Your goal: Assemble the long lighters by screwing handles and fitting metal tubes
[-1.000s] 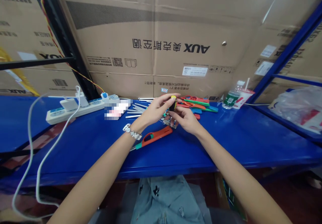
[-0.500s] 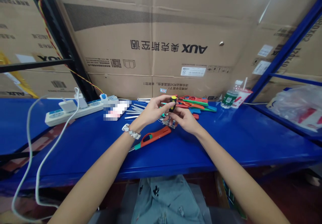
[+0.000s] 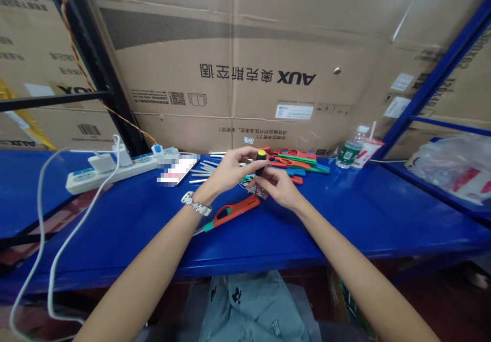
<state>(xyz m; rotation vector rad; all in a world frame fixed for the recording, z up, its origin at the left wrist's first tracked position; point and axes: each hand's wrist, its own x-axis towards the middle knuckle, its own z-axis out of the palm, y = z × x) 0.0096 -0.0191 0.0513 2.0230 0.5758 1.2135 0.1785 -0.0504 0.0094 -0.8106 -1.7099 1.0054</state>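
Observation:
Near the middle of the blue table my left hand (image 3: pixel 235 170) and my right hand (image 3: pixel 282 186) meet around a short black screwdriver (image 3: pixel 261 156) with a yellow top, which stands upright. Fingers of both hands touch its handle; its lower end is hidden. Under my fingers lie small metal parts (image 3: pixel 258 188), too small to make out. Just in front, an orange lighter (image 3: pixel 238 211) with a green collar and metal tube lies by my left wrist. Behind my hands are several metal tubes (image 3: pixel 209 168) and several red, orange, green and blue lighters (image 3: pixel 297 162).
A white power strip (image 3: pixel 111 173) with plugs and looping cables is at the left, beside a phone (image 3: pixel 178 170). A water bottle (image 3: pixel 348 150) and a red-white cup (image 3: pixel 368 152) stand at the back right. Cardboard boxes (image 3: pixel 172 60) rise behind the table.
The screwdriver has shifted slightly left and down in view, with my fingers still around it. My left wrist has moved a little to the left.

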